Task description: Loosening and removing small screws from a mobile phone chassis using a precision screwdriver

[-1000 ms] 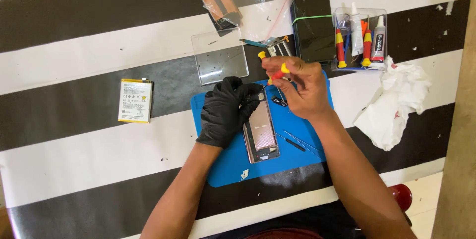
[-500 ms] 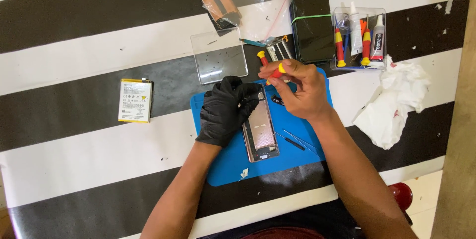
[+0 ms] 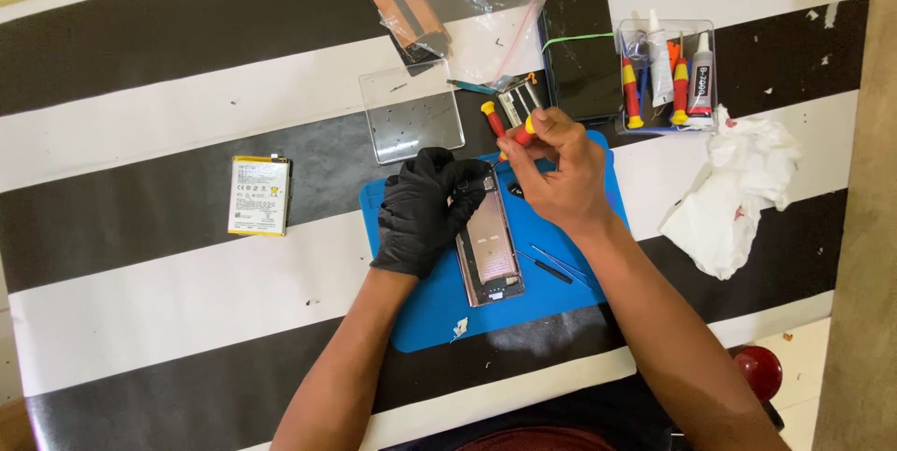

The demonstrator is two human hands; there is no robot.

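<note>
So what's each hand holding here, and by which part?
The right hand holds a red-and-yellow screwdriver by its handle. The gloved left hand presses on the upper end of the opened phone, steadying it.

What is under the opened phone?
A blue mat lies under the phone, on the striped table. The gloved left hand covers the phone's top corner; anything beneath the phone is hidden.

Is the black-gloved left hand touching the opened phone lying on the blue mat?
Touching. The head view shows the gloved left hand with its fingers resting on the opened phone's upper left edge.

Black glove on left hand (right bare)
</note>
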